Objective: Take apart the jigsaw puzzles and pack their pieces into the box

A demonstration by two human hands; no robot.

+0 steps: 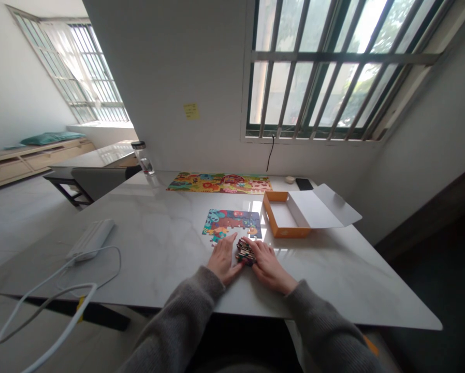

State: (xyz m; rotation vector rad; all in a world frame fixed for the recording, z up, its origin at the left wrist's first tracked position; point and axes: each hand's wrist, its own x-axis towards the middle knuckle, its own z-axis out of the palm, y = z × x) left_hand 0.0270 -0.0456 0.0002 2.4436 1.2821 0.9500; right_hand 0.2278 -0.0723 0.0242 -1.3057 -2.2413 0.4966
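A bundle of puzzle pieces (245,252), seen edge-on, lies between my hands near the front of the table. My right hand (270,265) is closed around its right side, fingers over the top. My left hand (223,259) rests on the table left of the bundle with its fingers stretched forward; its thumb reaches the bundle's lower edge, and whether it presses there I cannot tell. Just beyond my fingers lies a partly joined jigsaw puzzle (232,221), dark with colourful figures and a gap along its near side.
An orange box (290,232) with its white lid folded open stands to the right. A long illustrated sheet (219,183) lies along the wall. A glass bottle (144,159), a dark phone (304,184) and a white power strip (90,240) with trailing cables are on the marble-patterned table (158,223).
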